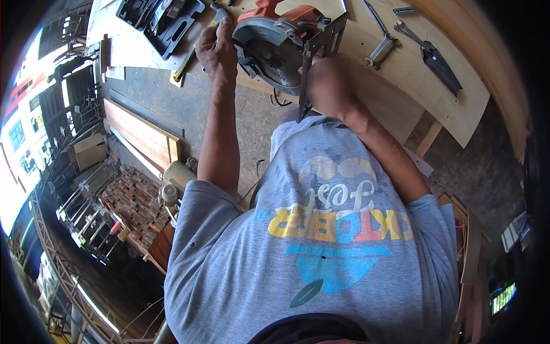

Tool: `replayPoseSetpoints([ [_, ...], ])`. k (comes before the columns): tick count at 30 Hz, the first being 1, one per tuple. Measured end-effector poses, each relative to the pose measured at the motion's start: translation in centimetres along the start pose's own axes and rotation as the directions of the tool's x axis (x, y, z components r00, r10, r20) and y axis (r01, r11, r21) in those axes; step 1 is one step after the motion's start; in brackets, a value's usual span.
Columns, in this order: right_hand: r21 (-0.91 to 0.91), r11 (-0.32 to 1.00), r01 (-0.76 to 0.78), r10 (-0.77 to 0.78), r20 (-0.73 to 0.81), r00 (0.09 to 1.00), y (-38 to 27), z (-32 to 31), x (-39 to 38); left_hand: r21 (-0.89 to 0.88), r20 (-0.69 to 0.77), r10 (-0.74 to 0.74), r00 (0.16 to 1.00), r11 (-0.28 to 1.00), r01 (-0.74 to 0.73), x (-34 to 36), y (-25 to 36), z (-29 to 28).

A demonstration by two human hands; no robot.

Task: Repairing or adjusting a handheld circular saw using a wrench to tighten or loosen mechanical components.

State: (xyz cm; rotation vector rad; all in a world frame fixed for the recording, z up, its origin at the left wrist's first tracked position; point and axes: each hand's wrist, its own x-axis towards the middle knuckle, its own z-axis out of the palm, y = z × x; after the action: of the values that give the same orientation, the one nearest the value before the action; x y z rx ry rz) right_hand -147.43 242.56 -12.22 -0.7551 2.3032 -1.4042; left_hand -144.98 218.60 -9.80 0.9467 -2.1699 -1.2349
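Note:
An orange circular saw (295, 14) stands tipped at the table's near edge, its round dark blade (278, 60) facing me and its metal base plate (321, 43) on the right. My left hand (217, 51) is closed just left of the blade guard, around a tool with a grey curved head (219, 12). A yellow and black strip (186, 63) shows below that hand, apparently the same tool's handle. Against the base plate rests my right hand (332, 86); blur hides its fingers and anything in them.
On the plywood table (355, 20) lie an open black tool case (163, 26), wrenches (382, 49) and a black-handled tool (438, 63). Boards (137, 129) and stacked wood blocks (134, 200) stand on the left. A cable loop (279, 100) hangs below the saw.

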Motion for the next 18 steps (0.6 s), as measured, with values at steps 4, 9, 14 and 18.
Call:
replayPoseSetpoints([
  [4, 0.001, 1.000, 0.014, -0.014, 0.001, 1.000, -0.3, -0.1, 0.2, 0.009, -0.122, -0.057, 0.991, 0.998, 0.058, -0.5, -3.5, -0.3],
  [9, 0.051, 0.997, 0.053, -0.050, -0.046, 0.998, -0.6, -0.1, 0.2, 0.139, -0.214, -0.124, 0.969, 0.978, 0.156, -2.7, -6.1, -1.0],
  [14, -0.005, 0.999, 0.050, -0.050, 0.011, 0.999, -0.2, -0.3, 0.0, 0.052, -0.244, -0.250, 0.937, 0.961, 0.271, -6.0, -7.7, -1.0],
  [18, -0.014, 0.999, 0.050, -0.050, 0.004, 0.999, 0.3, -0.1, 0.2, -0.276, 0.020, -0.697, 0.717, 0.685, 0.674, -9.7, -7.2, -0.7],
])
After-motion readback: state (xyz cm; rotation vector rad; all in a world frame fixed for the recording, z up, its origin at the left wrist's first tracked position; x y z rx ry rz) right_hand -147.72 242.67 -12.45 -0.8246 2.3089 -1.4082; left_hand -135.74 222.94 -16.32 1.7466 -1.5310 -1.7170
